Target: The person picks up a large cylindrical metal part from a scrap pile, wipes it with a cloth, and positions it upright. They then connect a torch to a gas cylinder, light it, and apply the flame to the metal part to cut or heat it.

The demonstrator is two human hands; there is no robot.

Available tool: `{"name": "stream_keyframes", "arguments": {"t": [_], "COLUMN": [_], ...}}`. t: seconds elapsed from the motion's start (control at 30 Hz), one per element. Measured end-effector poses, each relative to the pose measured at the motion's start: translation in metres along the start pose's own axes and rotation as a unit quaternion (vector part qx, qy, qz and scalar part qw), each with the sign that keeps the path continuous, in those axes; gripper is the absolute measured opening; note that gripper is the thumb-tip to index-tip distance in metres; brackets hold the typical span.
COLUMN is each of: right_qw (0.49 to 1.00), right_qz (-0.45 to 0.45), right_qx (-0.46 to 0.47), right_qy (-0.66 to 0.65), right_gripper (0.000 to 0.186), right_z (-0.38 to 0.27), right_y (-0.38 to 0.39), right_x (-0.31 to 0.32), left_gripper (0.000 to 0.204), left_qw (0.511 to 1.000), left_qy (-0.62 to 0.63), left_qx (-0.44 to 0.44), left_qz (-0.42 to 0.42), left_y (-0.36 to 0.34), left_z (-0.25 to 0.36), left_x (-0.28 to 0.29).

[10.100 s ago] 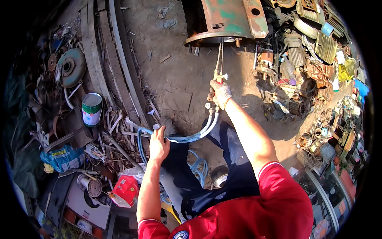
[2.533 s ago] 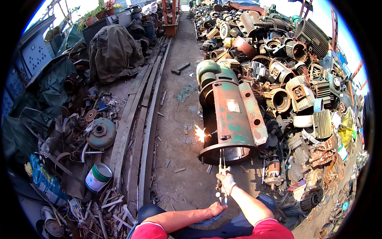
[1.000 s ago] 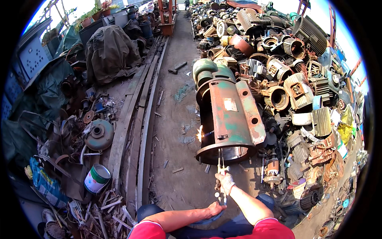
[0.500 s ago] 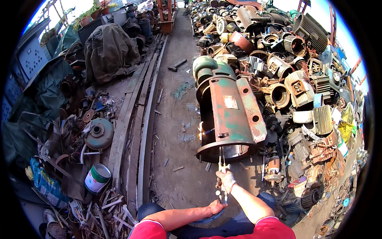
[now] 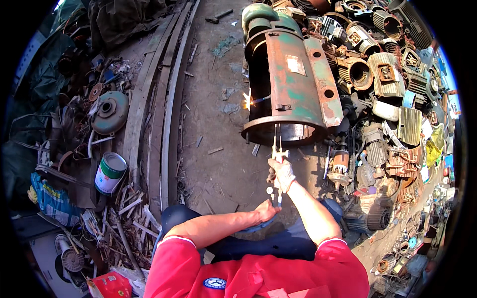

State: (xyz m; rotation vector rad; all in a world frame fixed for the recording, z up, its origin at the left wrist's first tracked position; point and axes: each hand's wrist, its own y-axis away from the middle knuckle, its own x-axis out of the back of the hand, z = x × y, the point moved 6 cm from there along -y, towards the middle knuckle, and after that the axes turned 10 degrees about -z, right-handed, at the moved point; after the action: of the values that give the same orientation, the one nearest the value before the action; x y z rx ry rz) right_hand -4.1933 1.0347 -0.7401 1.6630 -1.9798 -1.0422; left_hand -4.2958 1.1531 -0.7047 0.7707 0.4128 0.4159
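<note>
Your torch tip vanishes behind the green motor housing rim, and your left hand hides whatever it grips.

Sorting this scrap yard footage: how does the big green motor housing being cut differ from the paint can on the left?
The green motor housing is large, rusty and lies on its side, open end toward the person; the paint can is small, white and green, standing tilted among wood scraps. Sparks fly at the housing; the can sits untouched. Both are cylindrical.
</note>
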Motion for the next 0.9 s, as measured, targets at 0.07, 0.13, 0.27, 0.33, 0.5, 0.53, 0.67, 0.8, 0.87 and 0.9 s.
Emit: {"name": "stream_keyframes", "arguments": {"t": [0.07,0.13,0.27,0.33,0.5,0.53,0.67,0.8,0.87,0.9], "right_qw": [1.000,1.000,1.000,1.000,1.000,0.999,0.998,0.999,1.000,1.000], "right_qz": [-0.009,-0.005,-0.003,-0.001,-0.019,-0.026,-0.021,-0.012,-0.006,-0.007], "right_qx": [-0.011,-0.011,-0.009,-0.007,-0.015,-0.017,-0.044,-0.034,-0.022,-0.019], "right_qy": [0.001,0.013,0.014,0.015,0.011,0.016,0.036,0.032,0.018,0.011], "right_gripper": [0.021,0.022,0.020,0.019,0.021,0.022,0.023,0.022,0.022,0.022], "right_z": [0.006,0.001,-0.002,-0.004,-0.001,0.002,0.013,0.008,0.001,-0.001], "right_y": [0.003,0.005,0.010,0.012,0.005,0.003,0.005,0.001,-0.002,-0.002], "right_x": [-0.001,-0.002,-0.006,-0.009,-0.011,-0.011,-0.013,-0.014,-0.013,-0.013], "left_gripper": [0.067,0.064,0.063,0.063,0.062,0.062,0.063,0.063,0.064,0.064], "left_qw": [1.000,0.999,0.999,0.999,0.995,0.997,1.000,1.000,0.999,0.998], "left_qy": [0.007,-0.009,-0.031,-0.035,-0.040,-0.031,-0.011,0.001,-0.007,-0.011], "left_qx": [0.002,0.000,0.011,0.006,-0.022,-0.015,0.018,0.010,0.011,0.010], "left_qz": [0.027,0.039,0.031,0.034,0.091,0.069,0.019,0.018,0.042,0.053], "left_y": [-0.014,-0.029,-0.026,-0.025,-0.028,-0.030,-0.019,-0.014,-0.019,-0.021], "left_z": [-0.020,-0.027,-0.027,-0.026,-0.030,-0.033,-0.030,-0.024,-0.024,-0.024], "left_x": [-0.007,-0.006,-0.008,-0.005,-0.004,-0.006,-0.011,-0.005,0.000,0.003]}}
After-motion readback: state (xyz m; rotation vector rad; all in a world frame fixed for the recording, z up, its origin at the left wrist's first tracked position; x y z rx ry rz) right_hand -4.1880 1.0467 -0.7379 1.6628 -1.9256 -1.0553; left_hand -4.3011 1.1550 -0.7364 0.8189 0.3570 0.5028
